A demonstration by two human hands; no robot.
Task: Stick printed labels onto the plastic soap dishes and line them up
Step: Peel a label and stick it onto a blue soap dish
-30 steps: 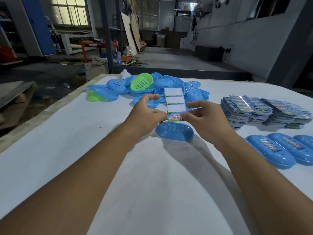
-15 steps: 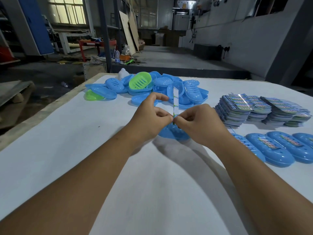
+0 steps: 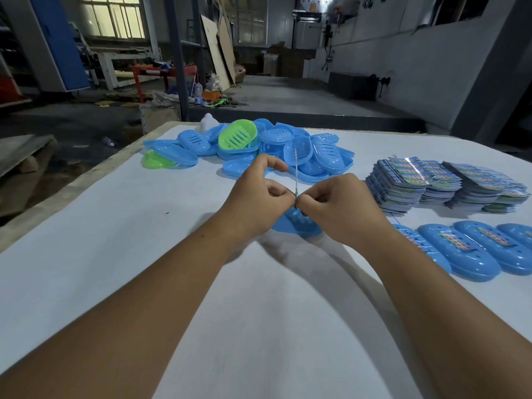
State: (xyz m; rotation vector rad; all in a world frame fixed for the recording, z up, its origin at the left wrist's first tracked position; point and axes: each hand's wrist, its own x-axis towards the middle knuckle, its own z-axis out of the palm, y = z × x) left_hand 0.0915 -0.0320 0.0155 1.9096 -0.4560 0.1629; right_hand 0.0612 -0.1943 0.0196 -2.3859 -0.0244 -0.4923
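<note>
A narrow label strip [image 3: 295, 174] is pinched at its lower end between the fingertips of the left hand [image 3: 259, 197] and the right hand [image 3: 339, 208], which meet tip to tip above the middle of the bench [image 3: 115, 254]. The remaining fingers of both hands are curled; the left index finger is raised clear of the strip. The strip is thin and flat and is seen edge-on, so that only a pale line is presented. Its long axis is held nearly upright, with the free end pointing up and away from the person. Whether a label has been lifted from the backing cannot be told.

Directly beneath the hands, a blue soap dish [image 3: 299, 227] of smooth moulded plastic lies on the white bench cover; it is largely hidden by the hands, and its orientation cannot be determined.

Toward the far edge, a loose pile of dishes [image 3: 288, 148] is heaped, oval in shape with slotted bases, mostly blue, with a green dish [image 3: 237, 133] on top and another green one at the left end.

Near the right edge, stacks of printed label sheets [image 3: 431, 182] with glossy faces are set side by side. In front of them, a row of labelled dishes [image 3: 475, 249] is laid domed side up, touching or nearly so, with the long axes parallel and angled toward the near right corner.
</note>
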